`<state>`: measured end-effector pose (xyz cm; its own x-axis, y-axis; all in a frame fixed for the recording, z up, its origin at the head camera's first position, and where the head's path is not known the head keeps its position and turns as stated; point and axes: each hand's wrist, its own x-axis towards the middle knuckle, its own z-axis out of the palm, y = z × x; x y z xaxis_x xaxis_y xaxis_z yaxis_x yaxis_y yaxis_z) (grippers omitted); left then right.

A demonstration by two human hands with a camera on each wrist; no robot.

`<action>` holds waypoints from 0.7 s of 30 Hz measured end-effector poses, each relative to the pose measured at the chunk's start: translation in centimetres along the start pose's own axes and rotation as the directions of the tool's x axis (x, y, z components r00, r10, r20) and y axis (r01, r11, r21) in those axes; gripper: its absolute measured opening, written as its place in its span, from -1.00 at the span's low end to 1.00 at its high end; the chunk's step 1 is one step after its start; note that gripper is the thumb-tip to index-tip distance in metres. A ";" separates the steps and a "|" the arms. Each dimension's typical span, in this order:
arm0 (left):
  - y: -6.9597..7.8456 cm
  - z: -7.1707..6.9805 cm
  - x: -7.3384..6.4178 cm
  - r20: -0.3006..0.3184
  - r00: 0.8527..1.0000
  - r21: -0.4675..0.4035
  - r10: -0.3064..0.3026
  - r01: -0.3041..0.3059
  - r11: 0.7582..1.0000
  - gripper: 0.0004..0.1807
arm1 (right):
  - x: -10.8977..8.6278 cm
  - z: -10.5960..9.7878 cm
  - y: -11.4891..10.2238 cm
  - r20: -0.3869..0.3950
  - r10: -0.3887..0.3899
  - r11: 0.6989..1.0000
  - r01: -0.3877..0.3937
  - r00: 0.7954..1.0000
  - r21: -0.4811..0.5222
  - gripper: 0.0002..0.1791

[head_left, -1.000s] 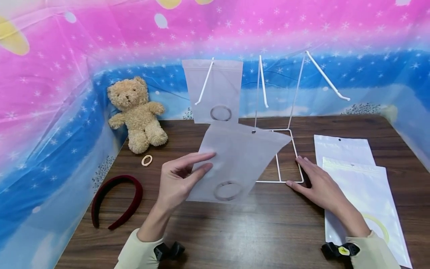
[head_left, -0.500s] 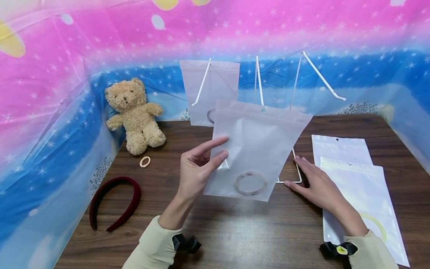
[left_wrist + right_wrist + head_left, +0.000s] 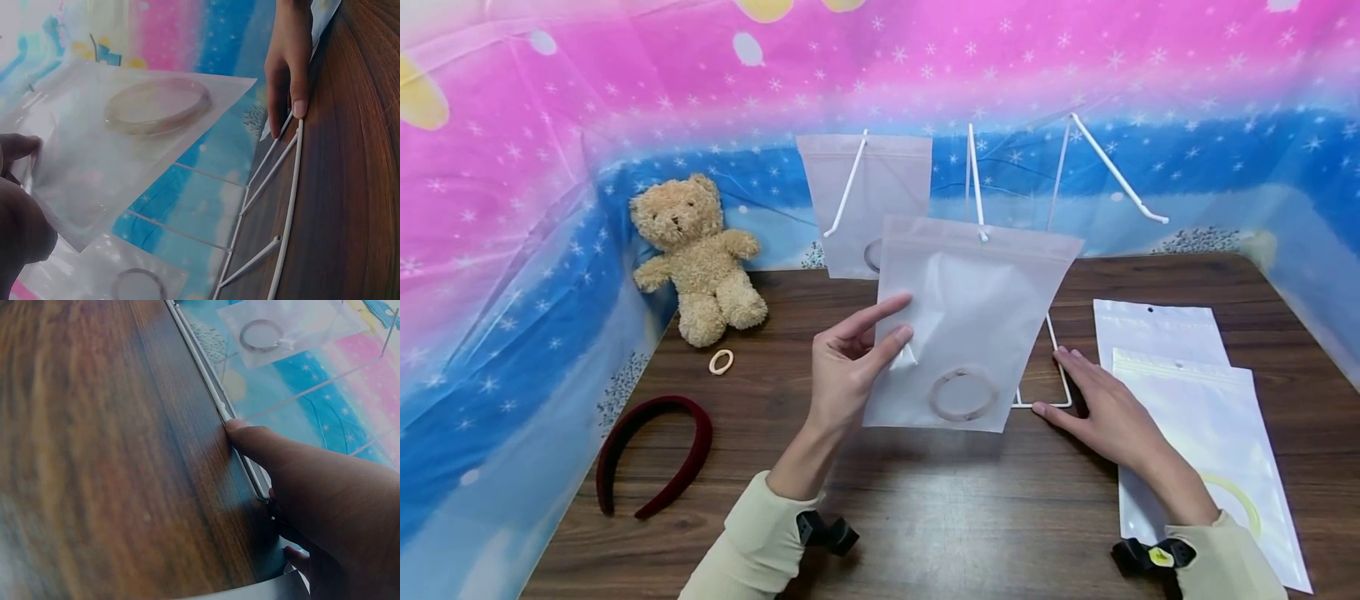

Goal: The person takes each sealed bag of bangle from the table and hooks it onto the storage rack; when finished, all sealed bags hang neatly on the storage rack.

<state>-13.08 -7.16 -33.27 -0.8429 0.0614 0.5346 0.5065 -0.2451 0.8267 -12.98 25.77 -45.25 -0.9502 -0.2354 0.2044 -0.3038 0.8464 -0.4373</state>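
My left hand [image 3: 850, 367] pinches the left edge of a translucent zip bag [image 3: 977, 308] between thumb and fingers. Inside the bag, near its bottom, lies a bangle [image 3: 964, 418]. The tip of the middle hook [image 3: 975, 179] on a white wire display rack [image 3: 1066, 379] shows at the hole in the bag's top strip. Behind, a similar bag [image 3: 865, 183] with a ring shape in it hangs on the left hook [image 3: 847, 187]. My right hand [image 3: 1108, 408] presses the rack's base at its front right corner, fingers fairly straight. The held bag hides much of the base.
A teddy bear [image 3: 700, 258] sits at the back left. Near it lie a small beige ring [image 3: 712, 367] and a dark red headband [image 3: 700, 446]. Two white bags [image 3: 1157, 333] overlap on the right, the front one with a pale yellow ring [image 3: 1251, 504]. The right hook [image 3: 1116, 167] bears nothing.
My left hand has carried the bag right and raised it, bringing its hole to the middle hook's tip. The bag has turned flatter toward the view. My right hand stays on the rack base.
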 end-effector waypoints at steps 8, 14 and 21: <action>-1.8 1.1 0.9 -0.068 0.995 -0.071 -0.074 0.070 0.995 -0.64 | 0.0 0.0 0.0 -0.005 -0.006 1.000 0.006 1.000 -0.007 0.01; -3.5 1.7 2.6 -0.127 0.988 -0.083 -0.086 0.076 0.994 -0.64 | 0.1 0.0 0.1 -0.003 -0.002 1.000 0.002 1.000 -0.011 0.02; -5.7 2.6 5.8 -0.189 0.977 -0.145 -0.096 0.069 0.987 -0.64 | 0.1 0.1 0.2 -0.001 0.008 1.000 -0.008 1.000 -0.015 0.03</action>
<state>-20.41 -2.93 -34.45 -0.9065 -0.0994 0.4103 0.4158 -0.3779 0.8272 -13.13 25.85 -45.41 -0.9526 -0.2279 0.2016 -0.2948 0.8555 -0.4257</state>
